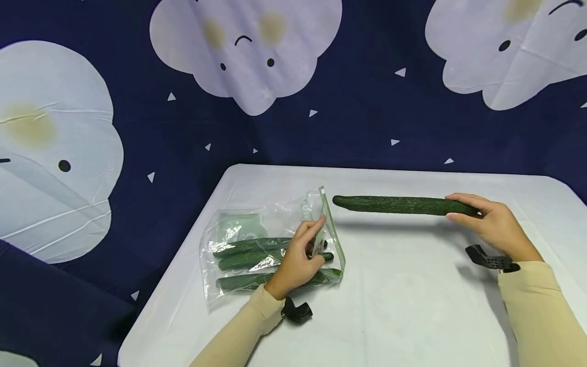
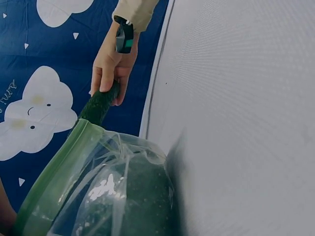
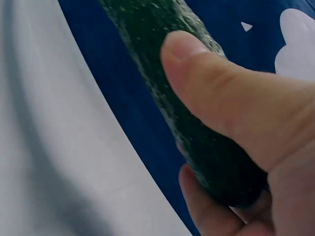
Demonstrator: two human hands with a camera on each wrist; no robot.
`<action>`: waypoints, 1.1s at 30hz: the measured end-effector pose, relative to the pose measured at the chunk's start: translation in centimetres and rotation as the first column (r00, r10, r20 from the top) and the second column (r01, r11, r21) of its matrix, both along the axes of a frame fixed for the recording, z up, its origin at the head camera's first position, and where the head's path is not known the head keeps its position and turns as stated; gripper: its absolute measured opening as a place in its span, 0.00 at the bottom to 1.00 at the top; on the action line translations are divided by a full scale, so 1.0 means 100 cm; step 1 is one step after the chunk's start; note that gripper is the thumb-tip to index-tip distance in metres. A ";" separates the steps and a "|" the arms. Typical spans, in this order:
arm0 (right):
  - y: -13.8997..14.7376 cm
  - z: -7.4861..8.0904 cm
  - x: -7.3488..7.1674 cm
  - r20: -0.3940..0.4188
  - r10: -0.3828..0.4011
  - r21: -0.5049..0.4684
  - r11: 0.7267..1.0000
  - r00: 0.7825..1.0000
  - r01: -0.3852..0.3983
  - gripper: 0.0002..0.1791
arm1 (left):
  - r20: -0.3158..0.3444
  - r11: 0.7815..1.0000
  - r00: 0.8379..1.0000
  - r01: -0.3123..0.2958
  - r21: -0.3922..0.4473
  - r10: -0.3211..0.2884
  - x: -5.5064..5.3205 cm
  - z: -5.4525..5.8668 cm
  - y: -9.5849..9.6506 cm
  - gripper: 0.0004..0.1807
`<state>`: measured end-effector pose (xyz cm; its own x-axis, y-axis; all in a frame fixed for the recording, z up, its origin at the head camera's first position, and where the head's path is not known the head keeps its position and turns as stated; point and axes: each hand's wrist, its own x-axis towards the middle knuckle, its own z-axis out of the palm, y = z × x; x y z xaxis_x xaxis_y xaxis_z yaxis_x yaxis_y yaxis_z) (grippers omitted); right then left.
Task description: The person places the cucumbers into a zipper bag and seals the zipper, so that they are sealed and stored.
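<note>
A long dark green cucumber (image 1: 394, 204) is held level above the table by my right hand (image 1: 492, 224), which grips its right end. In the right wrist view the thumb (image 3: 216, 83) lies along the cucumber (image 3: 147, 59), with fingers beneath it. The cucumber's far end points at the mouth of a clear zip bag (image 1: 275, 224) with a green strip along its opening. Several cucumbers (image 1: 247, 261) lie inside the bag. My left hand (image 1: 295, 260) lies over the bag and holds its mouth edge between thumb and fingers; the exact hold is partly hidden.
A white table (image 1: 403, 300) carries the bag on its left half. Behind it hangs a dark blue cloth (image 1: 357, 127) with cloud prints. Each wrist bears a black camera mount (image 1: 490, 260).
</note>
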<state>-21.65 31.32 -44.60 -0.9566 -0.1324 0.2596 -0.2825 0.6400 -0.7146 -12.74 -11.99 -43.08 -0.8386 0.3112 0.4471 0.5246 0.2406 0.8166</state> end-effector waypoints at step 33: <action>-0.172 -0.031 -0.012 -0.079 0.223 -0.107 0.967 0.972 -0.231 0.26 | -0.017 0.998 1.000 0.021 -0.054 -0.022 -0.021 -0.034 -0.007 0.50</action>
<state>-22.84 14.16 -47.72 -0.8853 -0.3099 0.3468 -0.4596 0.4681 -0.7548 -14.84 -12.67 -46.53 -0.8236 0.3526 0.4442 0.5445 0.2724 0.7933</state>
